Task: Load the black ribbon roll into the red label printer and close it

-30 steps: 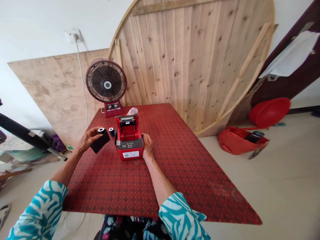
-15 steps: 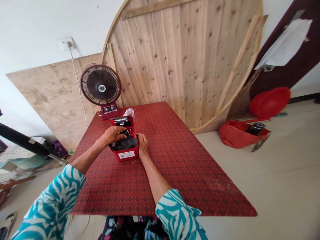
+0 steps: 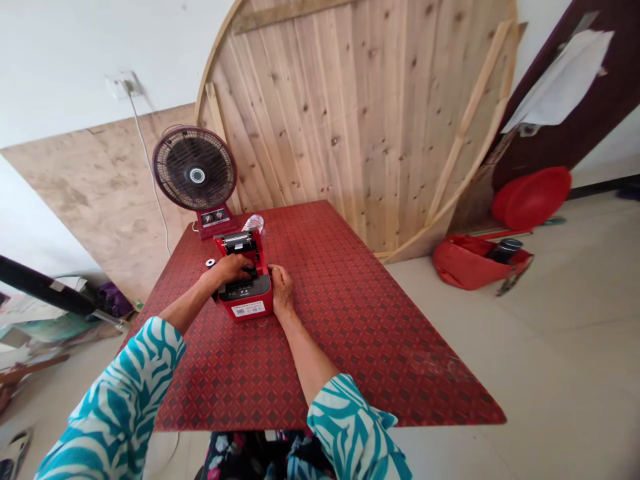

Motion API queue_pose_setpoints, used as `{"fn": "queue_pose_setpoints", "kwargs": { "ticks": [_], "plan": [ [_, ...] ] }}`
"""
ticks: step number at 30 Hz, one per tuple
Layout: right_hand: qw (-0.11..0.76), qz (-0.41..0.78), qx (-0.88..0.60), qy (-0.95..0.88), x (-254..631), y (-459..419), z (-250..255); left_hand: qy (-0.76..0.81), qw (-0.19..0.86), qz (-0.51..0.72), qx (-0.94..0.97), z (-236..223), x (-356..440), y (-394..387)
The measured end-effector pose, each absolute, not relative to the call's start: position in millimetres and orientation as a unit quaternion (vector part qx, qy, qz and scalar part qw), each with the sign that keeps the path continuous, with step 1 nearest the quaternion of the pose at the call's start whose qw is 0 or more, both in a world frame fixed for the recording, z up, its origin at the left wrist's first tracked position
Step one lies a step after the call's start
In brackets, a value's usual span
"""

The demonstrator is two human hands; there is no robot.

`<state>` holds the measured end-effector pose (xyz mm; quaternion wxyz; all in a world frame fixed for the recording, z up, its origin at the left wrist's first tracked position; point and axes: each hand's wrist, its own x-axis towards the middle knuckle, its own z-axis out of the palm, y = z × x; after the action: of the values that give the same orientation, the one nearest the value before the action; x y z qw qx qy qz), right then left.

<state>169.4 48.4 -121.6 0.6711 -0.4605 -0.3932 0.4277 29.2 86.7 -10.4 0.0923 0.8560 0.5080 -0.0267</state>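
Note:
A red and black printer (image 3: 249, 303), like a small receipt or label printer, sits on the table with its lid (image 3: 241, 241) tipped up and back. My left hand (image 3: 234, 267) reaches into the open body with curled fingers. Under those fingers is a dark cloth, mostly hidden inside the printer. My right hand (image 3: 283, 288) grips the printer's right side, thumb near the top edge. Just left of the printer stands a small roll (image 3: 211, 264) with a white end and a dark centre, partly behind my left wrist.
A dark red fan (image 3: 197, 176) stands at the table's far left corner. Behind the printer lies a clear plastic bottle (image 3: 255, 224). The red patterned table (image 3: 360, 347) reaches far to the right. A round wooden board (image 3: 350, 120) leans on the wall.
My left hand has drawn the black cloth back from the printer's front edge into its body, uncovering the front panel. The small roll now shows beside my wrist. The view has shifted slightly.

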Motion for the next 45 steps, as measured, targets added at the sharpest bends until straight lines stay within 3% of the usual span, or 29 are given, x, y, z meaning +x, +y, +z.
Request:
{"fn": "queue_pose_setpoints", "kwargs": {
  "ticks": [5, 10, 24, 36, 41, 45],
  "plan": [
    [0.669, 0.432, -0.46, -0.392, 169.9, 46.6, -119.4, 0.524, 0.178, 0.161, 0.817, 8.4, 11.7, 54.0],
    [0.669, 0.442, -0.456, -0.387, 170.1, 47.4, -121.5, 0.499, 0.19, 0.158, 0.831, 7.3, 0.3, 15.0],
    [0.673, 0.431, -0.455, -0.392, 169.7, 49.6, -124.8, 0.385, -0.055, 0.252, 0.886, -8.7, 20.3, -9.3],
    [0.651, 0.477, -0.449, -0.383, 173.2, 62.9, -126.9, 0.393, -0.107, 0.29, 0.866, -42.1, 19.5, -39.0],
    [0.638, 0.461, -0.458, -0.413, 175.5, 104.5, -91.1, 0.385, -0.12, 0.342, 0.849, -53.9, 23.2, -43.7],
    [0.627, 0.447, -0.355, -0.53, 167.1, 123.3, -64.8, 0.388, -0.131, 0.354, 0.84, -60.6, 24.3, -44.1]
  ]
}}
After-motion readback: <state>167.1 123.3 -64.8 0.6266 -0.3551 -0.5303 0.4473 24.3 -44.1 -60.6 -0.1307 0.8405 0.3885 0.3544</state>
